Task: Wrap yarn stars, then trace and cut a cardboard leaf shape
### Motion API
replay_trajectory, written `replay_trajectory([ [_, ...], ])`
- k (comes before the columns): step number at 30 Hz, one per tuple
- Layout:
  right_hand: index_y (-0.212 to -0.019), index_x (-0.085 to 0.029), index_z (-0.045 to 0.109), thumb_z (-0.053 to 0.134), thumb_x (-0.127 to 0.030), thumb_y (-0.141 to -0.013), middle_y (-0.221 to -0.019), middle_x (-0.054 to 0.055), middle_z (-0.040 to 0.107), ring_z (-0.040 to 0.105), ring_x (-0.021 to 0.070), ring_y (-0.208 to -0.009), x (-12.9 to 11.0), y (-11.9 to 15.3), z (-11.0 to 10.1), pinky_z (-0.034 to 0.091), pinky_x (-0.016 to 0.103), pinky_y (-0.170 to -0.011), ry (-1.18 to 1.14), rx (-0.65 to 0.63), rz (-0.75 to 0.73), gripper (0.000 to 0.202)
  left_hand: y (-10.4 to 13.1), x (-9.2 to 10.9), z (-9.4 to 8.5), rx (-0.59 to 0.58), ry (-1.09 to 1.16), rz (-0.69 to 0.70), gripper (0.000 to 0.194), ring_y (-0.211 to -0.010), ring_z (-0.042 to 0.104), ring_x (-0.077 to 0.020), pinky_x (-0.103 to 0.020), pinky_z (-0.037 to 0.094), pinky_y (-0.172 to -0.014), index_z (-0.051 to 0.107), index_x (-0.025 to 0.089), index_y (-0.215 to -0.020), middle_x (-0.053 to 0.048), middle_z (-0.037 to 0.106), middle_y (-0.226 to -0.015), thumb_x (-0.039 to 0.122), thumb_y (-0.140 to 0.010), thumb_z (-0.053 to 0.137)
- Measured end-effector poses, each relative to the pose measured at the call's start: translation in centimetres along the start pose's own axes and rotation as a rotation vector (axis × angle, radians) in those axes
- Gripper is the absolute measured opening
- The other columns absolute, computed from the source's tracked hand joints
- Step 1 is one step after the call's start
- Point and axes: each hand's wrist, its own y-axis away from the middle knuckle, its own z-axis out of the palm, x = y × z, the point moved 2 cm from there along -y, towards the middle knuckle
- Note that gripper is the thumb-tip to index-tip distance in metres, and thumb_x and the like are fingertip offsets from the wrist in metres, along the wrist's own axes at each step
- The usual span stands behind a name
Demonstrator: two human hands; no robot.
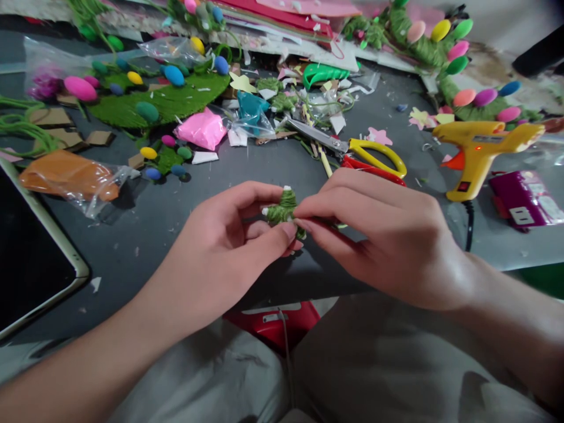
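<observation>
A small piece wrapped in green twine [282, 210], with white tips showing, is held between both hands above the front edge of the dark grey table [185, 211]. My left hand [220, 252] pinches it from the left with thumb and fingers. My right hand [383, 235] pinches its right side, and a thin strand of green twine runs under those fingers.
Yellow-handled scissors [352, 150] and a red handle lie just behind the hands. A yellow glue gun [480, 150] stands at right beside a purple packet [524, 200]. A tablet [30, 252] lies at left. Green twine shapes with coloured eggs [154, 100], clay bags and paper scraps fill the back.
</observation>
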Motion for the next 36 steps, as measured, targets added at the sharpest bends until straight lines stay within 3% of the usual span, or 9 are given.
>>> replay_trajectory([
  [11, -0.095, -0.021, 0.069, 0.054, -0.018, -0.102, -0.093, 0.003, 0.071, 0.067, 0.0156, -0.083, -0.1, 0.21, 0.02, 0.053, 0.03, -0.072, -0.005, 0.008, -0.014, 0.017, -0.16, 0.22, 0.53, -0.035, 0.099, -0.013, 0.022, -0.083, 0.077, -0.0227, -0.029, 0.065, -0.073, 0.071, 0.027, -0.101, 0.001, 0.077, -0.081, 0.025, -0.082, 0.081],
  [18, -0.113, -0.016, 0.069, 0.053, -0.007, -0.099, -0.103, 0.005, 0.074, 0.069, 0.0147, -0.092, -0.14, 0.53, -0.2, 0.055, 0.028, -0.078, -0.029, 0.014, -0.017, 0.022, -0.21, 0.33, 0.72, -0.05, 0.177, -0.043, 0.017, -0.081, 0.078, -0.0176, -0.022, 0.064, -0.074, 0.071, 0.026, -0.098, 0.004, 0.078, -0.082, 0.021, -0.084, 0.08],
  [22, -0.1, -0.02, 0.07, 0.056, -0.01, -0.1, -0.093, 0.0, 0.075, 0.07, 0.0129, -0.083, -0.12, 0.42, -0.31, 0.055, 0.026, -0.076, -0.036, 0.081, 0.063, 0.017, -0.32, 0.14, 0.74, -0.053, 0.17, -0.038, 0.017, -0.081, 0.079, -0.017, -0.021, 0.063, -0.075, 0.071, 0.026, -0.1, 0.003, 0.08, -0.086, 0.024, -0.085, 0.08],
  [28, -0.09, -0.02, 0.071, 0.056, -0.014, -0.1, -0.096, 0.004, 0.071, 0.067, 0.0144, -0.085, -0.23, 0.42, -0.22, 0.053, 0.027, -0.073, -0.032, 0.049, 0.063, 0.019, -0.29, 0.05, 0.57, -0.044, 0.159, -0.037, 0.022, -0.08, 0.079, -0.0183, -0.021, 0.064, -0.072, 0.069, 0.026, -0.103, 0.003, 0.08, -0.085, 0.027, -0.084, 0.082],
  [36, -0.096, -0.025, 0.07, 0.05, -0.014, -0.102, -0.092, 0.003, 0.066, 0.063, 0.016, -0.084, -0.52, 0.41, -0.23, 0.05, 0.028, -0.069, 0.024, -0.009, 0.061, 0.024, -0.19, 0.11, 0.33, -0.035, 0.135, -0.04, 0.022, -0.076, 0.078, -0.0137, -0.015, 0.061, -0.068, 0.07, 0.026, -0.104, 0.006, 0.077, -0.078, 0.024, -0.085, 0.08],
])
